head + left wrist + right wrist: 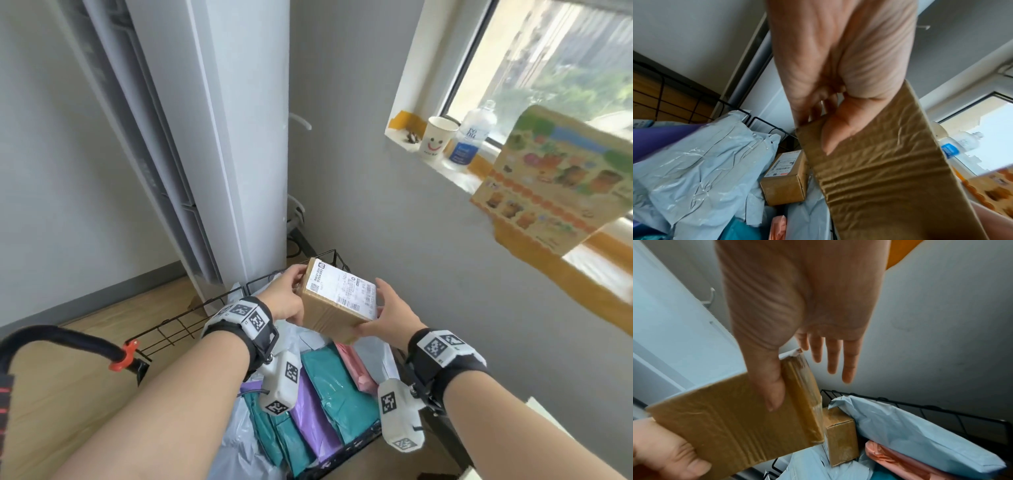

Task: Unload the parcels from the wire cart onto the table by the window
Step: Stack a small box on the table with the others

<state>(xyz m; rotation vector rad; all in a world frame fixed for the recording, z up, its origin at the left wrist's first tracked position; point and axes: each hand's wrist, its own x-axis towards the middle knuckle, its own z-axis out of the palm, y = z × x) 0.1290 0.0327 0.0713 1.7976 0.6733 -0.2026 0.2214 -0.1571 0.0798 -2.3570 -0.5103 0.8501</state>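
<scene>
Two hands hold one brown cardboard box above the wire cart, its white shipping label facing up. The left hand grips the box's left end: in the left wrist view its thumb lies flat across the taped underside while the other fingers curl over the far edge. The right hand is at the box's right end; in the right wrist view its thumb presses on the brown underside near the corner, and its four fingers stretch straight and slightly apart past the box's edge, so whether they touch the box cannot be told.

Below the fingers, the cart's black wire basket is full of parcels. A smaller cardboard box with a barcode label sits directly under the held box, wedged among pale grey-blue plastic mailers. Nearer the wrists lie teal mailers, a purple mailer and a pink mailer, standing on edge side by side.

Beyond the right fingertips, up on the windowsill, stand a paper cup with a smiley face and a clear water bottle, just beside each other. A printed carton with fruit pictures sits to their right. Past the left fingertips stands a tall white air conditioner.
</scene>
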